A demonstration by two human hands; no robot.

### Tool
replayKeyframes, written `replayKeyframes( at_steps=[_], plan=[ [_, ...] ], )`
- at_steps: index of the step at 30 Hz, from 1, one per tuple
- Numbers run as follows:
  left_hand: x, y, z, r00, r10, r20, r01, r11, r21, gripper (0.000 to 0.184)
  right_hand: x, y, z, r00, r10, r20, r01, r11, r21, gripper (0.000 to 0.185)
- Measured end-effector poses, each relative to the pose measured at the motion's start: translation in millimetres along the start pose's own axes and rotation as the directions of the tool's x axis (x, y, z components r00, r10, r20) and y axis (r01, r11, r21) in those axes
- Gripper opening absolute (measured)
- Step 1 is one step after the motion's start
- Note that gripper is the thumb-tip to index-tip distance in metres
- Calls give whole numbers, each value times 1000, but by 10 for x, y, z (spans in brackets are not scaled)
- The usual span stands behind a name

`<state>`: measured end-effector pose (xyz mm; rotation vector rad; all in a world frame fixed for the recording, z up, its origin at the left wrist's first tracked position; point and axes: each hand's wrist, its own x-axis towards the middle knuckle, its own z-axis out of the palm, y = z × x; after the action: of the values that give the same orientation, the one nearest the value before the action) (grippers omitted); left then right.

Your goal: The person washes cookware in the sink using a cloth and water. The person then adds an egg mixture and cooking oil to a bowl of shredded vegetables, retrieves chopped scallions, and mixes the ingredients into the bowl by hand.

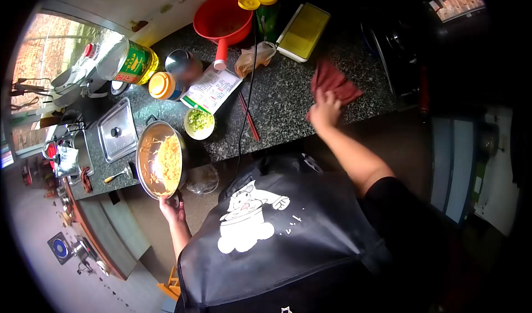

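Observation:
My left hand [173,209] grips the near rim of a metal pot [145,157], which tilts toward me at the counter's front edge. Pale yellow shredded food [169,160] lies in the pot, with some strands stuck to its wall. My right hand [326,111] is closed on a dark red cloth [336,84] lying on the counter; its fingertips press into the fabric. A small white bowl [199,135] of chopped green pieces stands just right of the pot. Two red chopsticks [249,116] lie between the bowl and the cloth.
Behind are a red strainer [221,19], an oil bottle [130,61], an orange-lidded jar [162,86], a printed sheet [213,88] and a yellow-lidded box [306,30]. A metal lid [117,129] lies left. A black cable [247,99] crosses the speckled counter. A stove [396,47] stands right.

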<state>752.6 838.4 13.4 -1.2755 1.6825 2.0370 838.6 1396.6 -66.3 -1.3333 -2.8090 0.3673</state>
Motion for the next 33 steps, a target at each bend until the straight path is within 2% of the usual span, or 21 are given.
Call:
replayKeyframes(
  at_steps=[1, 4, 5, 7, 9, 11, 12, 13, 14, 16, 17, 19, 21, 22, 23, 24, 25, 27, 28, 30, 33],
  plan=[
    [-70, -17, -47, 1000, -10, 22, 10, 1000, -3, 39, -152, -187, 70, 998, -28, 54, 31, 998, -58, 56],
    [-517, -78, 13, 999, 37, 2, -37, 999, -18, 45, -191, -660, 34, 976, -164, 142, 159, 986, 45, 49],
    [-633, -88, 92, 998, 67, -10, -68, 997, -26, 46, -223, -735, 57, 950, -281, 139, 274, 959, 69, 47],
    [-575, -177, -85, 997, 78, 27, -76, 995, -64, 48, -378, -797, 48, 846, -504, 172, 499, 863, 73, 47],
    [-737, -192, -36, 995, 85, 54, -84, 996, -15, 48, -504, -537, 131, 691, -720, 62, 705, 691, 161, 50],
    [-800, -211, -8, 987, 108, 118, -106, 994, -22, 48, -375, -209, -74, 637, -762, 117, 752, 647, 124, 50],
    [-854, -236, 36, 972, 179, 151, -177, 984, -29, 47, -239, -62, -221, 686, -693, 221, 697, 713, 70, 48],
    [-836, -235, -13, 962, 174, 210, -180, 984, 11, 47, -75, 131, -233, 743, -664, 80, 668, 743, -36, 41],
    [-835, -240, -12, 960, 173, 221, -186, 982, 39, 47, 162, 269, -373, 818, -553, 159, 571, 815, -103, 34],
    [-953, -265, 42, 958, 156, 239, -182, 979, 89, 48, 623, 618, -537, 966, -242, 87, 256, 941, -220, 35],
    [-1089, -245, 193, 958, 141, 248, -173, 979, 110, 49, 815, 769, -648, 993, -75, 87, 93, 970, -226, 40],
    [-1367, -218, 546, 948, 130, 290, -181, 971, 159, 51, 1015, 1196, -445, 989, 96, -111, -104, 993, -61, 44],
    [-1507, -233, 858, 936, 120, 330, -197, 957, 211, 50, 805, 1206, -187, 943, 184, -276, -212, 975, -72, 47],
    [-1541, -281, 1017, 917, 123, 379, -210, 958, 197, 48, 575, 1062, -168, 952, 204, -227, -223, 973, -59, 46],
    [-1571, -330, 1190, 896, 121, 428, -219, 958, 186, 46, 319, 903, -173, 980, 132, -151, -142, 988, -64, 43],
    [-1623, -396, 1365, 873, 124, 472, -228, 959, 168, 45, 68, 795, 16, 957, -51, -286, 35, 997, -62, 37],
    [-1643, -474, 1548, 843, 110, 526, -206, 970, 126, 43, -54, 722, 229, 978, -208, -17, 205, 970, -129, 47],
    [-1953, -504, 2108, 798, 46, 601, -163, 976, 142, 37, -270, 446, -1, 870, -491, -52, 479, 814, 330, 51],
    [-1783, -627, 2210, 772, -6, 636, -157, 967, 199, 38, -298, 292, -164, 788, -613, -55, 529, 629, 570, 52],
    [-1624, -820, 2505, 739, -101, 666, -138, 945, 296, 38, -231, 238, -658, 718, -679, -150, 482, 330, 811, 49],
    [-1899, -1026, 3154, 732, -148, 666, -194, 891, 410, 32, -423, 600, -445, 800, -600, -20, 430, 549, 716, 43]
  ],
)
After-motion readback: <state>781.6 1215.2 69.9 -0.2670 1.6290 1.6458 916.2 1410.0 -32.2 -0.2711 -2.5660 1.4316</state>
